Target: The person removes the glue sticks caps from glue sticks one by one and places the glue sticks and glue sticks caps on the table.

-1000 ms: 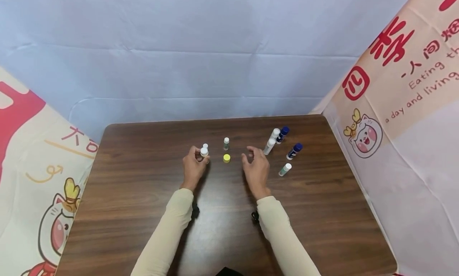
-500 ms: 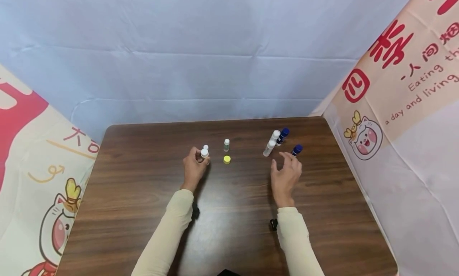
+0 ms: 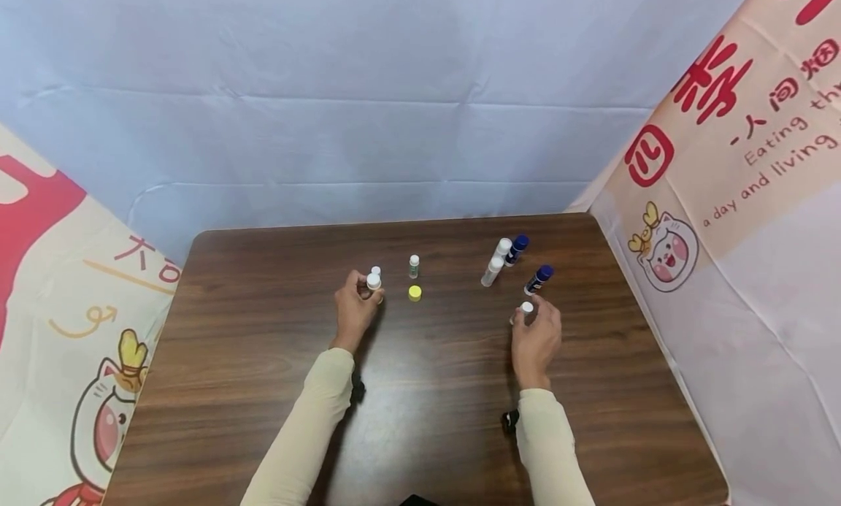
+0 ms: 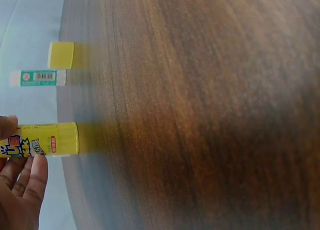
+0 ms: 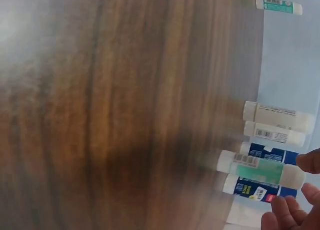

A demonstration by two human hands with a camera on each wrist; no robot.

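Note:
A yellow glue stick (image 4: pixel 50 139) stands upright between the thumb and fingers of my left hand (image 3: pixel 355 309). In the head view I see mostly its white top (image 3: pixel 373 281), with a smaller white cap (image 3: pixel 376 270) just behind. My right hand (image 3: pixel 537 342) pinches the white cap of a green-and-white glue stick (image 5: pixel 257 171), thumb on one side and fingers on the other. Close behind this hand stands a blue glue stick (image 3: pixel 539 278). Between the hands, a small green-and-white glue stick (image 3: pixel 414 267) stands behind a yellow cap-like piece (image 3: pixel 415 293).
Two white glue sticks (image 3: pixel 493 271) and another blue glue stick (image 3: pixel 517 250) stand grouped at the back right of the brown wooden table (image 3: pixel 263 418). A pale cloth wall (image 3: pixel 394 126) rises behind the table, and printed cloth (image 3: pixel 742 272) hangs along the right side.
My right hand has moved right, then down and around the cap of the green-and-white glue stick. The left hand keeps its hold on the yellow glue stick in place.

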